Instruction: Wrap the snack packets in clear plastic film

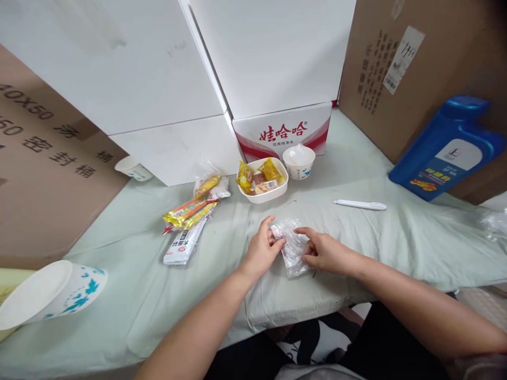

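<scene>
A crinkled piece of clear plastic wrap [295, 256], which looks like bubble wrap, lies on the cloth-covered table in front of me. My left hand [263, 248] is at its left edge, thumb over the plastic and fingers curled by the edge, seemingly pinching it. From the right, my right hand [327, 252] reaches over the sheet. Its index finger stretches across the upper part and its thumb lies lower down, with a gap between them. Just beyond the wrap stands a white bowl [267, 197] with several wrapped snacks [271, 170] in it.
Beside the bowl is a paper cup [300, 164] with plastic inside. A white utility knife [359, 205] lies farther right, near a blue bottle [443, 153]. Packaged snacks [190, 211] and a white packet [185, 245] lie left. A paper bucket [75, 290] sits front left. Boxes [283, 132] line the back.
</scene>
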`<state>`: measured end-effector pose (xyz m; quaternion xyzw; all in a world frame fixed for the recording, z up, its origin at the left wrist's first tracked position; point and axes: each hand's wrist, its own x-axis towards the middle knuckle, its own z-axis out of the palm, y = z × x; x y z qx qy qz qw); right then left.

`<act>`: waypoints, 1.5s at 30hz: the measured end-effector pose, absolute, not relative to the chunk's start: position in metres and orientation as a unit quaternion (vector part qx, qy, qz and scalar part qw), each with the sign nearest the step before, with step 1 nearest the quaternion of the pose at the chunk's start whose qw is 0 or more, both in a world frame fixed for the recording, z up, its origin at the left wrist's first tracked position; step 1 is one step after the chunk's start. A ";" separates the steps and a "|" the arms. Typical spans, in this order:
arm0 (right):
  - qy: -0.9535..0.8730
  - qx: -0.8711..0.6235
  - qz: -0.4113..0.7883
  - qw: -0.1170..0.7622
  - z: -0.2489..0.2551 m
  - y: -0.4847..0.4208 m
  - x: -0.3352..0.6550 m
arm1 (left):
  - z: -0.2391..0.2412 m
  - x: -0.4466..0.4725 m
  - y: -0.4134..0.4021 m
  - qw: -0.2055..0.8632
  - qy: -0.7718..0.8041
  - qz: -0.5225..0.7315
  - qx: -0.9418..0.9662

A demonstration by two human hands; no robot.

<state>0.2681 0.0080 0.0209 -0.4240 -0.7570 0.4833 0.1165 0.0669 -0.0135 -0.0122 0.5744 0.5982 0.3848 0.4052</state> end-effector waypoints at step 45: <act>-0.900 -0.393 0.174 0.071 0.037 0.010 0.276 | -0.008 0.063 -0.027 0.168 0.368 0.111 0.908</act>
